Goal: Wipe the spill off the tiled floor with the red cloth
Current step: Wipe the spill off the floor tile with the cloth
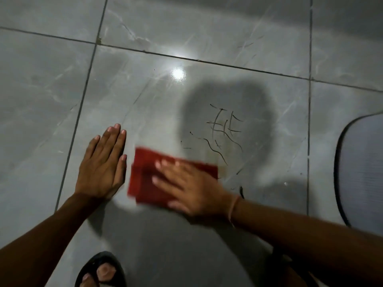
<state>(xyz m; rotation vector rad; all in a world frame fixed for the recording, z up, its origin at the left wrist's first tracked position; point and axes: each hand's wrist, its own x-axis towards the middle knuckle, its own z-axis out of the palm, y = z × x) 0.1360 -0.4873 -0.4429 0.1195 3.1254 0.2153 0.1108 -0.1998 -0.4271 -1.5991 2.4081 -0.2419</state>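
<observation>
R fingers (165, 171) flat atop red cloth (145, 179)

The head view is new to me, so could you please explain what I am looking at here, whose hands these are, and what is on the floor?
There is no machine here: a person wears a wide-angle camera on the head, looking forward and down, so you see their own two arms reaching into the picture. The left hand lies flat and open on the grey tiled floor, apparently for support. The right hand presses flat on a folded red cloth; both look blurred, which suggests wiping motion. Just beyond the cloth are thin dark streaks, the spill to be cleaned, lying in a shadow on the tile. The bright spot is a lamp's reflection. At the bottom edge is a foot in a black sandal, and at the right edge a pale, dark-rimmed object I cannot identify.
</observation>
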